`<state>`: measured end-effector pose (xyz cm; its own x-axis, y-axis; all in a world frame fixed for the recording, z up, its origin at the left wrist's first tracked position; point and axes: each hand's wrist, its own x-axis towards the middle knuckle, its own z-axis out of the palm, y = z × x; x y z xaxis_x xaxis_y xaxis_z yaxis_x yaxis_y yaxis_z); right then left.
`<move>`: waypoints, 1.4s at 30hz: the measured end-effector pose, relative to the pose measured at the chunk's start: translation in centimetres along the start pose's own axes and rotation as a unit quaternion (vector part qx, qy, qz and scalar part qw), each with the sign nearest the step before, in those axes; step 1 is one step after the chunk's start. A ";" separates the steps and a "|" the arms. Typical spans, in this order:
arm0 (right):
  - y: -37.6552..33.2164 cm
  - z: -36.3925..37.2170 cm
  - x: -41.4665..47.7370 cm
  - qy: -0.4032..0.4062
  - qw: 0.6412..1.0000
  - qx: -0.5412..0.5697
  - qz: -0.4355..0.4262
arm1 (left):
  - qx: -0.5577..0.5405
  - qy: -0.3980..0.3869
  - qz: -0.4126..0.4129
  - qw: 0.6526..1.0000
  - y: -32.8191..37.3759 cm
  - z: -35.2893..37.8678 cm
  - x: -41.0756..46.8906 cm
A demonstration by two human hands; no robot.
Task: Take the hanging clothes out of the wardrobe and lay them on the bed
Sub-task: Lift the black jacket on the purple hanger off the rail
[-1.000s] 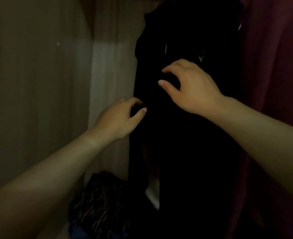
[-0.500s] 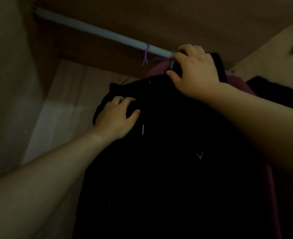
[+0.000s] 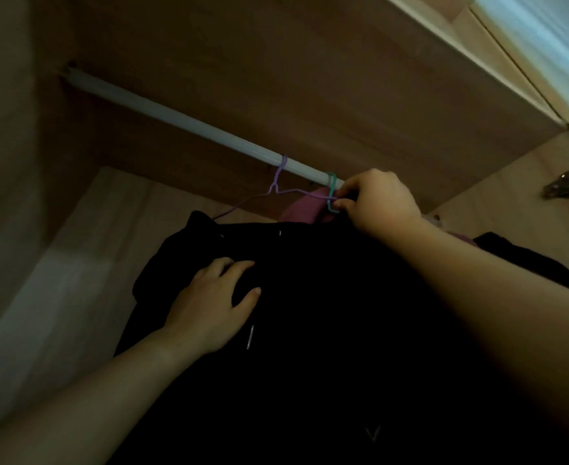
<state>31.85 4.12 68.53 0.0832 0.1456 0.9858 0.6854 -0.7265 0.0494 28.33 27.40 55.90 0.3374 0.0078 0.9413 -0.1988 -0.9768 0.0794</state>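
1. Step in hand: unhooking a garment. My right hand [image 3: 382,203] pinches the teal hanger [image 3: 332,193] at the neck of its hook, thumb and fingertips closed on the wire. The hook sits over the rail [image 3: 192,127], toward its right end.
2. The black garment [image 3: 309,330] hangs below that hook, inside the wardrobe [image 3: 309,78]. My left hand [image 3: 209,307] rests on its shoulder with the fingers bent. It is too dark to tell whether they hold a fold.
3. Next, I judge: lift the hook up and off the rail, clear of the purple hanger [image 3: 278,182] just left of it, whose arm runs close to my fingers.
4. Hidden: the teal hanger's arms are under cloth, the pink garment [image 3: 301,209] is mostly behind my right hand, and the bed is out of view.
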 end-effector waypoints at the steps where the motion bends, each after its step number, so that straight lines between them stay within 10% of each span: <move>1: 0.2 0.3 0.1 0.013 1.000 0.017 0.010 | -0.002 0.000 0.003 1.000 -0.2 -0.1 0.0; 21: 2.3 0.6 -10.1 0.055 0.994 0.090 0.033 | 0.123 0.141 0.063 0.980 1.6 -4.5 -4.9; 29: 3.7 2.3 -25.3 0.036 0.976 0.213 0.003 | 0.216 0.034 0.005 0.976 1.0 -3.5 -16.5; 42: 5.1 0.5 -46.9 -0.124 0.924 0.359 0.038 | 0.028 0.047 -0.140 0.989 8.0 0.7 -36.1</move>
<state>31.78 -6.08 22.44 0.2521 0.3267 0.9109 0.9670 -0.1199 -0.2247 15.17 19.16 22.32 0.2842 0.2974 0.9115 -0.0572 -0.9437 0.3257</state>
